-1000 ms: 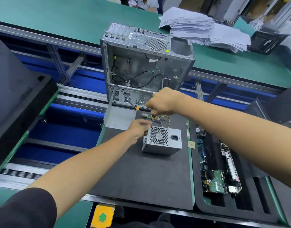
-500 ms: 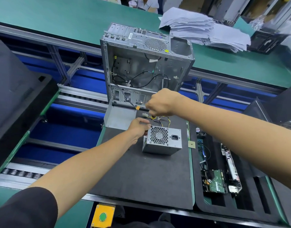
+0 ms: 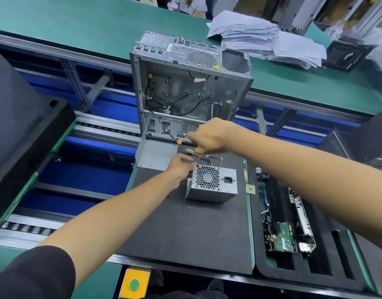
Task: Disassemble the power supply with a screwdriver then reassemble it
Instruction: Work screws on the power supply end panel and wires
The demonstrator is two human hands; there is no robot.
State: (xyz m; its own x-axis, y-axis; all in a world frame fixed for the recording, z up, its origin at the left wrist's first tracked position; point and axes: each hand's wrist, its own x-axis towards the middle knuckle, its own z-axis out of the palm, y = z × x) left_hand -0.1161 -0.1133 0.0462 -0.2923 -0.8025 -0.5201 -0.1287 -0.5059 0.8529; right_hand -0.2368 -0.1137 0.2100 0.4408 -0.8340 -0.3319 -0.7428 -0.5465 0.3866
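The open computer case (image 3: 185,87) stands just beyond my hands on the black mat (image 3: 185,229), and the power supply (image 3: 212,185) sits just below them. My left hand (image 3: 181,167) grips its top left corner, while my right hand (image 3: 211,135) is fisted round what looks like the screwdriver (image 3: 198,160), tip at that corner.

— What does the person wear?
— A short black sleeve (image 3: 34,275) covers the left upper arm. Both forearms are bare, as are the left hand (image 3: 180,167) and right hand (image 3: 211,137). No gloves, watch or rings show.
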